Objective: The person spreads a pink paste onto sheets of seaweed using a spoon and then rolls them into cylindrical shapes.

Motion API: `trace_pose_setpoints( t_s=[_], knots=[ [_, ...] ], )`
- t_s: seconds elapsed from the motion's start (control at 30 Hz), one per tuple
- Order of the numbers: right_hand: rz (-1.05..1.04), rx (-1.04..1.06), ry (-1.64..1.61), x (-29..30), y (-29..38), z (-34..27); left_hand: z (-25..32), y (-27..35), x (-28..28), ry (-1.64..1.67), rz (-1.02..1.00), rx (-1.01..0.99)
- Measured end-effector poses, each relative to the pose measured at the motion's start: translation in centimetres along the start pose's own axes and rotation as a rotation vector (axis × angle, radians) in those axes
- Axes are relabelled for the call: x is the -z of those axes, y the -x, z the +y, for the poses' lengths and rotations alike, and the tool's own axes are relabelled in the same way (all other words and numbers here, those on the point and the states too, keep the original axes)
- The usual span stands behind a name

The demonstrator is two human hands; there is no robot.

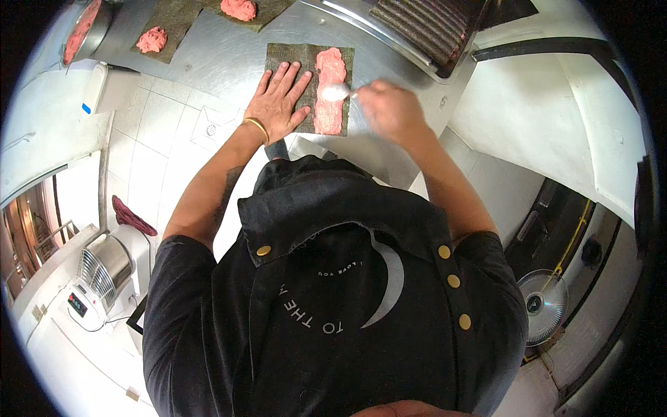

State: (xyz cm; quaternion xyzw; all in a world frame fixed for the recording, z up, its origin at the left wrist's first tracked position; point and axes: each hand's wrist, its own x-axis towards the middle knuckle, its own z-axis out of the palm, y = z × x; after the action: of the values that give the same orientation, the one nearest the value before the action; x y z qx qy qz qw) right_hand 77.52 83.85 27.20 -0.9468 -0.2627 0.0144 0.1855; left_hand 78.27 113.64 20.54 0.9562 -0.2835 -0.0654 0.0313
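Observation:
A dark green nori sheet lies flat on the steel worktop, close to its near edge. Along the sheet's right side runs a long strip of pink minced meat paste. My left hand rests on the left part of the sheet, palm down with fingers apart, a gold bangle at the wrist. Held in my right hand, which is blurred, is a metal spoon whose bowl touches the middle of the strip. Most of the spoon's handle is hidden by the hand.
Two more nori sheets bear lumps of pink paste on the steel worktop. A metal bowl of paste stands far left. At back right is a metal tray with dark, ridged rolls.

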Motion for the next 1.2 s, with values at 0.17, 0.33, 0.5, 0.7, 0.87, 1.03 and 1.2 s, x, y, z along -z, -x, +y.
trace_pose_setpoints(
  t_s=[0.17, 0.33, 0.5, 0.7, 0.87, 1.03, 1.2],
  knots=[
    [0.034, 0.031, 0.054, -0.9, -1.7, 1.5, 0.2, 0.0, 0.3, -0.031, -0.038, 0.019],
    [0.129, -0.164, 0.011, 1.8, -3.9, 3.3, -1.0, -0.8, 0.4, 0.035, -0.055, -0.104],
    [0.161, -0.357, -0.119, 1.4, -1.3, 5.1, -3.4, -5.2, 4.8, -0.123, -0.076, -0.364],
    [0.246, -0.536, -0.318, -0.4, 1.8, 4.3, -4.3, -7.6, 4.5, 0.103, 0.046, -0.131],
    [0.301, -0.305, -0.201, -0.9, 2.1, 5.2, -4.6, -8.2, 2.3, 0.123, 0.145, -0.203],
    [0.233, -0.355, -0.340, 1.4, -0.1, 5.1, -4.5, -12.1, 4.1, 0.039, -0.011, -0.524],
    [0.202, -0.179, -0.300, -1.5, -1.5, 6.0, -4.1, -15.2, 5.2, -0.083, -0.116, -0.424]
  ],
)
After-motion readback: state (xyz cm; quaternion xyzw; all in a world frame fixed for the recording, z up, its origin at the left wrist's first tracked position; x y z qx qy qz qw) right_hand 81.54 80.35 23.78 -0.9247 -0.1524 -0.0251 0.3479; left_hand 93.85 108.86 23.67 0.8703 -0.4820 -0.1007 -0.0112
